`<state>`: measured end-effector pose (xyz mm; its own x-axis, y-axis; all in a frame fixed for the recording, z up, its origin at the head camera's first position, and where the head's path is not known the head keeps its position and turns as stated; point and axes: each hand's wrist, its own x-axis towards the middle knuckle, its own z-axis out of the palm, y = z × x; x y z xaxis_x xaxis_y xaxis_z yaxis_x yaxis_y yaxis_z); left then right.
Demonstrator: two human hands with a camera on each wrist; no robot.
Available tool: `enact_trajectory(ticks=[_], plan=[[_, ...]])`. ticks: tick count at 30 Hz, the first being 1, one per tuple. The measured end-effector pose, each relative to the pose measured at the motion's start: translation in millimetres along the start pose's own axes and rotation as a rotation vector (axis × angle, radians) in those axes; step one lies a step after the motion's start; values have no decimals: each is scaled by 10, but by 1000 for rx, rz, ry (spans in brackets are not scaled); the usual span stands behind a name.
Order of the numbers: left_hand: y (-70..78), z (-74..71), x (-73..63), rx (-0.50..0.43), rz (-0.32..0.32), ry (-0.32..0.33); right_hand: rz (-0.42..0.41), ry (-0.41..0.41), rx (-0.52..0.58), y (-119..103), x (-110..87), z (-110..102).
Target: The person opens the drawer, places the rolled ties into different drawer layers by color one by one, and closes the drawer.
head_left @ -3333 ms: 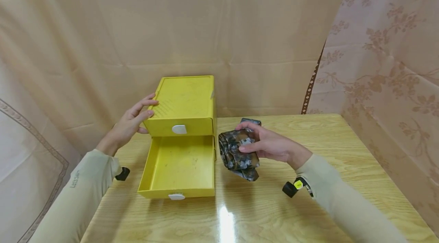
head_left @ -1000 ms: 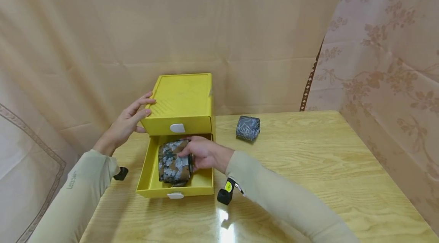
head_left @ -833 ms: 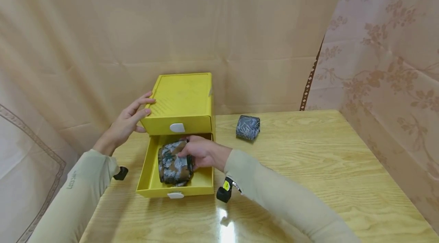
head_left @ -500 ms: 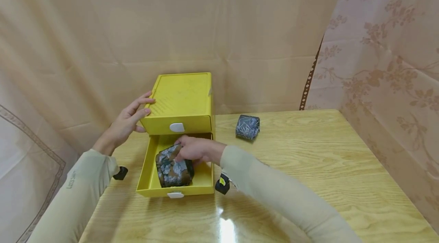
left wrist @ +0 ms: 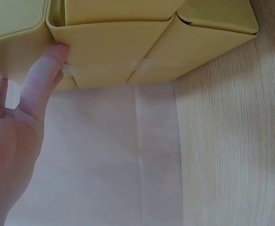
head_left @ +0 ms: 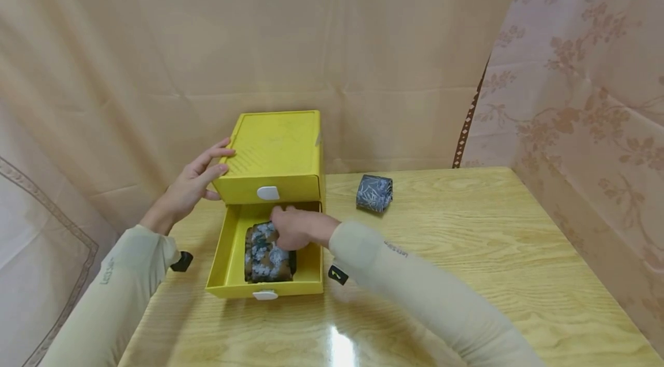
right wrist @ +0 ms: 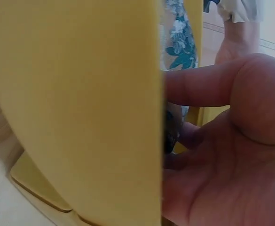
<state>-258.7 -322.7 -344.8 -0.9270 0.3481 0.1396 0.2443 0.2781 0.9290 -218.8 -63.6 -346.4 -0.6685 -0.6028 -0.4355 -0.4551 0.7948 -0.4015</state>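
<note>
A yellow two-drawer box [head_left: 277, 142] stands on the table with its lower drawer [head_left: 220, 275] pulled out. A rolled necktie [head_left: 264, 260], brown and grey-blue floral, lies inside that drawer. My right hand [head_left: 295, 229] reaches in and holds the roll at its back right corner. In the right wrist view the thumb [right wrist: 198, 87] overlaps the rolled tie [right wrist: 179, 42], while the yellow drawer wall [right wrist: 76, 103] hides several fingertips. My left hand [head_left: 194, 180] rests against the left top edge of the box. In the left wrist view one digit [left wrist: 57, 54] touches the box side [left wrist: 109, 52].
A second rolled necktie [head_left: 374, 193], dark grey with a pale leaf pattern, sits on the wooden table [head_left: 467, 252] to the right of the box. A beige curtain [head_left: 394, 67] hangs behind, and patterned cloth [head_left: 586, 113] covers the right side.
My right hand has carried the brown floral necktie from over the table into the lower drawer. In the last half second the roll has turned straighter and shifted slightly right. The left hand keeps its place.
</note>
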Motion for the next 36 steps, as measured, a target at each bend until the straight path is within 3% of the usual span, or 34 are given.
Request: enact_trajectory(ticks=[4,16,24,36], plan=[[16,0,-4,12,-5,8,10,6,-47,-32,-5,-8],[2,1,-4,30,-39,33,-7,41,23,5,-51,-1],[26,-21,-41,23,-45,34,-35,77,8,1,-43,25],[9,11,-20,14,-36,31,-118,212,-25,70,-88,113]])
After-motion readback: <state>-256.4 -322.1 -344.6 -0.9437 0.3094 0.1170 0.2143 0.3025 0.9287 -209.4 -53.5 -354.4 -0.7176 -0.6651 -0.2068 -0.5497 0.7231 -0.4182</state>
